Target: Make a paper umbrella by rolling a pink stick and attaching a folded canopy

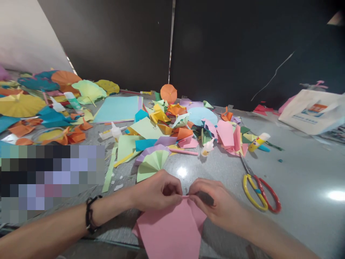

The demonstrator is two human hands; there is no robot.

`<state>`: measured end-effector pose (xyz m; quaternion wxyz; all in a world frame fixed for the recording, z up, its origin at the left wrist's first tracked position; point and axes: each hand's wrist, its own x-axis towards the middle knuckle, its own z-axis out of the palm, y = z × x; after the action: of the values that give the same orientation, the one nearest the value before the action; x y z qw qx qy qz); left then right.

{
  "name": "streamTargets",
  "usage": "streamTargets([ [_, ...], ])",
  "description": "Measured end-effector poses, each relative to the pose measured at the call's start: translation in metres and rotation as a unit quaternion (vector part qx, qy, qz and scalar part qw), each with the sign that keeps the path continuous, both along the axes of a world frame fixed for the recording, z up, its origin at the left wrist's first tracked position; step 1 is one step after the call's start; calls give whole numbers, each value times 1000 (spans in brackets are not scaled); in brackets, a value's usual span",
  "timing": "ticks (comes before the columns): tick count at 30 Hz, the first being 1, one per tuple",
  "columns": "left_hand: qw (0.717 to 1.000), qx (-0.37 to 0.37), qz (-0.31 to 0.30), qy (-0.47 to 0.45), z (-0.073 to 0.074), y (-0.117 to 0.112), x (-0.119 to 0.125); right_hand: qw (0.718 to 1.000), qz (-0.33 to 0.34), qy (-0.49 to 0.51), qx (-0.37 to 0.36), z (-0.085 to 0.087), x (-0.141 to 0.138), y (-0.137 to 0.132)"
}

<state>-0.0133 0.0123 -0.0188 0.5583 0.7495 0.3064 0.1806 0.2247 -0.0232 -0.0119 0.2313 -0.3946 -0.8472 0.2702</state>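
Observation:
A pink sheet of paper lies at the near edge of the grey table, folded to a narrow top. My left hand pinches that top edge from the left, fingers closed. My right hand pinches the same edge from the right, fingertips almost meeting the left ones. A black bracelet sits on my left wrist. Just beyond my hands lies a green pleated paper fan.
Scissors with yellow and red handles lie right of my hands. A heap of coloured paper scraps and glue bottles covers the middle. Paper umbrellas crowd the far left. A white bag sits at the far right.

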Motion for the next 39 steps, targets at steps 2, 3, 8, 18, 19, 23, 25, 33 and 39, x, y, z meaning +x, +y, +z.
streamTargets([
  [2, 1000, -9, 3, -4, 0, 0, 0, 1000, 1, 1, 2, 0, 0, 0],
  [3, 1000, -10, 3, -3, 0, 0, 0, 1000, 1, 1, 3, 0, 0, 0],
  [8, 1000, -6, 5, 3, 1, 0, 0, 1000, -6, 1, -6, 0, -1, -1],
  [18, 1000, 3, 10, -5, 1, 1, 0, 1000, -13, 0, -21, 1, -1, 0],
  [19, 1000, 1, 12, -1, 2, 1, -1, 1000, -12, 1, -27, 1, -1, 0],
  [23, 1000, 0, 14, 5, 2, 1, -2, 1000, -10, 13, -25, -1, 1, 2],
  [25, 1000, 0, 12, 7, 3, 2, -2, 1000, -3, 24, -15, -2, 1, 1],
  [33, 999, 38, 7, 6, 7, 2, 0, 999, -2, -37, 15, -3, 2, 1],
  [39, 995, 100, -8, 9, 3, 3, -2, 998, 9, -32, 46, -6, 0, 0],
])
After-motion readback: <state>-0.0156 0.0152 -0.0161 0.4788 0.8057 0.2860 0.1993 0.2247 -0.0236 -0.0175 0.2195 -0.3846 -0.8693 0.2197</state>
